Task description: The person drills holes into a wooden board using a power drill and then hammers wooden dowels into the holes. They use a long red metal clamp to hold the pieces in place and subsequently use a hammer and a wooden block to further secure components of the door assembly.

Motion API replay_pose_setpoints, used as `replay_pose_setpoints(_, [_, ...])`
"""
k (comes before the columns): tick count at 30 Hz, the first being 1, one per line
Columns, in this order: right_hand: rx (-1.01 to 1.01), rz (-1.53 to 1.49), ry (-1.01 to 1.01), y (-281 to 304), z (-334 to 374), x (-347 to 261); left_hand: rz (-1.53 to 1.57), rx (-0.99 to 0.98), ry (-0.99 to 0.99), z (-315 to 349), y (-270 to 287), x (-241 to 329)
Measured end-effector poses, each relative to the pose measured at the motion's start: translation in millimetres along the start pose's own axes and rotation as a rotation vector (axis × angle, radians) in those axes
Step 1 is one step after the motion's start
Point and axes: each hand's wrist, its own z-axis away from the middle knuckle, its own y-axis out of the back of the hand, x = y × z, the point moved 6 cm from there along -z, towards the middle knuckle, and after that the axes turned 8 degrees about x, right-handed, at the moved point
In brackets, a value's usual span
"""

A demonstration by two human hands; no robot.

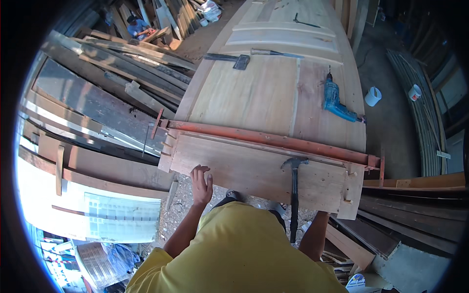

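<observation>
A large pale wooden door panel (244, 93) stretches away in front of me. Across its near end runs a long red bar clamp (273, 140), with pegs showing near both ends of the closest rail (229, 157). My left hand (200, 186) is at the rail's near edge, fingers loosely spread and the thumb apart, holding nothing I can see. Right of centre a claw hammer (294, 190) lies on the rail, its black handle jutting over the edge towards me. My right forearm (312, 237) reaches under the rail's right end, which hides that hand's fingers.
On the door lie a blue power drill (332, 97), a mallet (240, 62), a chisel (273, 52) and a dark thin tool (305, 22). Lumber (132, 68) is piled left, where another person (138, 28) sits. A white bucket (373, 96) stands right; boards (415, 215) lie nearby.
</observation>
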Motion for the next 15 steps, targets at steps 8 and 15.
replay_pose_setpoints(8, [0.009, 0.355, 0.028, 26, 29, 4, -0.131, 0.1, 0.082, 11, 47, -84])
replay_pose_setpoints(15, [0.01, 0.922, -0.169, 43, 152, 32, -0.149, 0.272, 0.246, 47, 97, -214])
